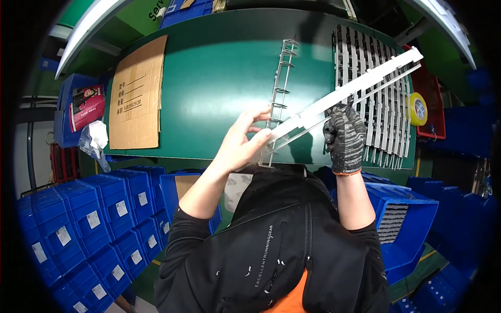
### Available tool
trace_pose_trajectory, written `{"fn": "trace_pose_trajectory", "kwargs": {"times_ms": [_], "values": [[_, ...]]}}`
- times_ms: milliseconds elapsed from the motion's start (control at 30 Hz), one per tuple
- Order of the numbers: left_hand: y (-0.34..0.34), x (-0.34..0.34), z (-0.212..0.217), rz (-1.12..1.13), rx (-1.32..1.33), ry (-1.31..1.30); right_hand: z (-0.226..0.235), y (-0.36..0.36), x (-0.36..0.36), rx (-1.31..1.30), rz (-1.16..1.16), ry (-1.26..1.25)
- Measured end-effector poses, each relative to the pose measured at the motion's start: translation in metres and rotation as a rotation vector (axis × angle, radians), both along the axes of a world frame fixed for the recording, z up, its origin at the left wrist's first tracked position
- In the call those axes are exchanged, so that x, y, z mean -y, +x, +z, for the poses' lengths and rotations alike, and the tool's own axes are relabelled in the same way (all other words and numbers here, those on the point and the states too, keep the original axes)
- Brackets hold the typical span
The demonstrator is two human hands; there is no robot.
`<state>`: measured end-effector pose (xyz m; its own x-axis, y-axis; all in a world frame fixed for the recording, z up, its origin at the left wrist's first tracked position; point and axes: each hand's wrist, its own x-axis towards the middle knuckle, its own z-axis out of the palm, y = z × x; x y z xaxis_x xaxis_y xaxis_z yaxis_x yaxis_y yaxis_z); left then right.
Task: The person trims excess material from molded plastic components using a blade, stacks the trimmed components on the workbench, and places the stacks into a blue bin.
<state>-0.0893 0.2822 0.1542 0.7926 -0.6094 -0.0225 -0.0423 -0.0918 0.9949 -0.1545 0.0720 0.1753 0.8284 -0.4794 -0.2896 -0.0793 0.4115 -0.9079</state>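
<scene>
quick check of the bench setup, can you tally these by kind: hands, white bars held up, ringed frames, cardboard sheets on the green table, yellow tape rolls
Hands: 2 (left hand, bare; right hand, gloved)
White bar: 1
Ringed frame: 1
Cardboard sheet: 1
Yellow tape roll: 1
Total: 6
</scene>
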Motion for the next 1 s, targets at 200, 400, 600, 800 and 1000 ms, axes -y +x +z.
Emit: {"fn": "trace_pose_trajectory", "kwargs": {"times_ms": [200,400,600,800,1000], "values": [[-0.011,0.0,-0.009,-0.021,-0.345,-0.141,0.001,0.002,-0.02,0.091,0.046,-0.24],[-0.016,0.012,-0.016,0.101,-0.41,-0.309,-0.031,-0.011,-0.036,0.145,0.407,-0.99],[-0.018,0.02,-0.021,0.12,-0.366,-0.333,-0.033,-0.012,-0.038,0.241,0.358,-1.25],[-0.011,0.022,-0.026,0.245,0.303,0.122,-0.017,-0.018,-0.016,0.049,0.874,0.67],[-0.011,0.004,-0.027,0.182,-0.253,-0.08,-0.018,-0.014,-0.005,-0.056,0.348,0.269]]}}
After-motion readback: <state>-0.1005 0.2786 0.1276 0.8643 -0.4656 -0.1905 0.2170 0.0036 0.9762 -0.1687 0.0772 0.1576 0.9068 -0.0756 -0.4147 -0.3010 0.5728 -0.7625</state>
